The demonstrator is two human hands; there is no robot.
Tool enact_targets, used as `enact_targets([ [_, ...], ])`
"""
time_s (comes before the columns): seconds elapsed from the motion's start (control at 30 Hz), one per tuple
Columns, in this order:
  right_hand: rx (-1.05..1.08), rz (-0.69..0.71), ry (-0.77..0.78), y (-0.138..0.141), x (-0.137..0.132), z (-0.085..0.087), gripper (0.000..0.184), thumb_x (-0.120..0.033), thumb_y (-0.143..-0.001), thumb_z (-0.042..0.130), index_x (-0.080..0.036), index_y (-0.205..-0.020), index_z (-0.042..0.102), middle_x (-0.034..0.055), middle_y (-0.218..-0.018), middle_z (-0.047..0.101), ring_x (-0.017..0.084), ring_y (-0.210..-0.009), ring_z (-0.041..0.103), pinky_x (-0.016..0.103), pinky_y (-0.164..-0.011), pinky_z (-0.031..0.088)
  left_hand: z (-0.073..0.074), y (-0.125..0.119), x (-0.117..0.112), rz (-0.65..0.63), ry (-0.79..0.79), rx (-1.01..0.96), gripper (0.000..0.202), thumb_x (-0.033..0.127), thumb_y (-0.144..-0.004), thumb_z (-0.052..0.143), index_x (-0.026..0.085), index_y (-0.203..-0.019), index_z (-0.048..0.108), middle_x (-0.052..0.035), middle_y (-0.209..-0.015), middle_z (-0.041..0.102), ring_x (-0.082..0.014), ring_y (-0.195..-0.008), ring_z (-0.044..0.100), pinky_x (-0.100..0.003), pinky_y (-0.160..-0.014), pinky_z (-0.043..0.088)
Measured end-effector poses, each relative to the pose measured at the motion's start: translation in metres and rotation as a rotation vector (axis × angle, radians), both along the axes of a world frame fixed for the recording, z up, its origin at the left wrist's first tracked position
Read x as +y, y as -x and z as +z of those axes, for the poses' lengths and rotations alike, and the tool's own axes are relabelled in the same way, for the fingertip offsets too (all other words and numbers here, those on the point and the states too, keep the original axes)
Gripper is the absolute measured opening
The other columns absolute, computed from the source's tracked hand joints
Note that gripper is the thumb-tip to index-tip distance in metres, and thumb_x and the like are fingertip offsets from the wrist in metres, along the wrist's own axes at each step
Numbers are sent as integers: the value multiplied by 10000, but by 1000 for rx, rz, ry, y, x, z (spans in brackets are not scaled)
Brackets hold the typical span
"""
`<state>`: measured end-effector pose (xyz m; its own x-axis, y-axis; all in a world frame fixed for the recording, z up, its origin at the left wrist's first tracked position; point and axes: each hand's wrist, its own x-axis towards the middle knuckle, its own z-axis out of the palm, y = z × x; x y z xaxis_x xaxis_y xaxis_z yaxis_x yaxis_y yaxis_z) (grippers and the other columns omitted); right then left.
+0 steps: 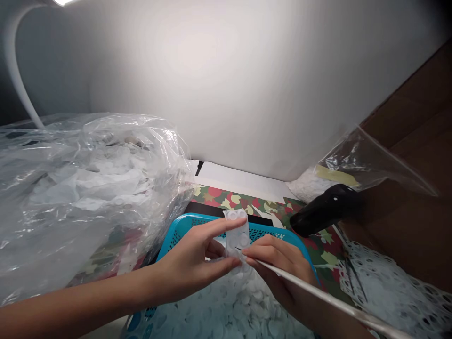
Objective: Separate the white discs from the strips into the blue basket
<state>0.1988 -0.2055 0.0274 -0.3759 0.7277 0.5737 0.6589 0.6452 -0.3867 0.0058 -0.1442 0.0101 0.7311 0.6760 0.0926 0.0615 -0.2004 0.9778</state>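
Nearest the camera, a long, pale, slender rod [318,288] is seen slanting from the lower right of the frame towards the centre, where its end appears to be pinched between the thumb and fingertips of the right hand [280,258]. At the centre, a translucent plastic strip with round raised cells [233,238] is gripped by the left hand [197,256], forefinger laid across its upper part, thumb set near its lower part. The strip is held above a bright-blue perforated plastic basket [189,215], in which whitish translucent discs [252,296] are heaped. Whether the strip is touched by the thin dark tip [238,249] cannot be told. Ideally, the strip is kept steady, the rod is guided lightly, and the left thumb is kept out of its line.
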Motion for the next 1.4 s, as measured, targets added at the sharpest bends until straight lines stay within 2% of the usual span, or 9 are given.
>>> enact_targets([
  [0.23,-184,-9,10,0,5,-3,247,-217,-964,418,-174,-890,649,39,-717,641,139,-612,597,233,-541,447,0,-1,1,2,-70,16,554,206,-825,603,251,-1356,452,-102,-1288,534,-62,-601,523,-207,-509,488],
  [0.4,-276,-11,103,0,7,-9,232,-201,-950,421,-178,-874,638,32,-694,620,171,-627,584,259,-533,419,-3,-2,-1,-26,-111,17,566,157,-812,589,239,-1357,457,-100,-1286,556,-91,-647,575,-223,-547,525],
  [0.57,-133,-1,82,-2,0,-7,166,-198,-950,419,-189,-908,580,3,-661,585,151,-584,547,268,-555,413,-4,-1,-1,-15,-116,24,590,170,-819,593,292,-1372,427,-85,-1375,483,-64,-618,552,-211,-548,519],
  [0.73,35,-54,26,-7,-7,-6,116,-138,-920,468,-207,-988,533,14,-732,628,153,-637,593,265,-592,436,1,0,0,1,-78,48,588,181,-826,593,323,-1371,421,-82,-1398,452,-31,-570,478,-191,-531,480],
  [0.8,59,-70,57,-7,-6,-8,117,-142,-925,466,-205,-995,535,21,-762,638,153,-654,604,264,-596,444,2,0,0,-7,-61,47,591,186,-833,587,324,-1379,408,-90,-1402,440,-27,-567,478,-191,-536,476],
  [0.93,46,-52,155,-7,-4,-9,105,-151,-933,457,-200,-952,548,11,-756,633,140,-616,584,267,-562,422,3,0,-1,-4,-48,45,618,184,-834,580,309,-1403,373,-104,-1359,475,-39,-578,507,-197,-530,478],
  [1.03,69,-50,143,-7,-5,-7,102,-150,-930,454,-198,-933,545,4,-732,616,134,-598,568,265,-557,416,4,-1,-1,8,-44,43,602,173,-825,581,284,-1390,403,-113,-1318,516,-54,-587,522,-193,-503,472],
  [1.2,62,-46,99,-7,-7,-8,100,-151,-936,450,-204,-976,525,5,-747,613,137,-618,571,258,-551,400,5,-1,0,5,-42,57,597,170,-824,581,300,-1380,409,-108,-1397,442,-21,-554,470,-170,-489,446],
  [1.4,-90,-7,227,-4,0,-11,109,-152,-950,432,-183,-951,537,1,-752,588,127,-636,531,262,-588,378,2,1,1,1,-71,85,564,202,-839,571,311,-1371,419,-89,-1420,420,-30,-541,404,-180,-463,405],
])
